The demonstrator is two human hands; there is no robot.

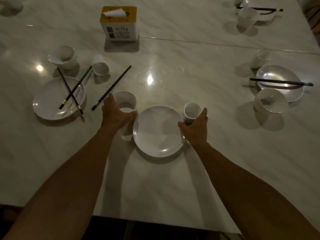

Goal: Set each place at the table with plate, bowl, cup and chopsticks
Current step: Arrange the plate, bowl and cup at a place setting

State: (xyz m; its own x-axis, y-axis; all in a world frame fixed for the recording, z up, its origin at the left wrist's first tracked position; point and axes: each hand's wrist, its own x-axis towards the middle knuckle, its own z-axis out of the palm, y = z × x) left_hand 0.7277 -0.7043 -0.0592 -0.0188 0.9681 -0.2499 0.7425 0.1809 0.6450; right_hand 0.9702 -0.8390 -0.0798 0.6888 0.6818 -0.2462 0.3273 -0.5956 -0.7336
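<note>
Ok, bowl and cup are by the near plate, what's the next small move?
Probably let go of the bowl and cup, then reach the left hand for the loose chopstick beside it: the near plate has none.

the table (173, 58) is topped with a pale, marble-veined surface, polished smooth and glossy enough that lamp glare is mirrored in it. the near plate (158, 134), the bowl (125, 99) and the small cup (191, 110) are seen to be of smooth white glazed ware or hard plastic with a soft sheen, which of the two cannot be told. the single chopstick (111, 87) is finished in glossy black with a gold-coloured band, and the tissue box (119, 23) looks like printed cardboard with thin matt paper drawn from it.
</note>
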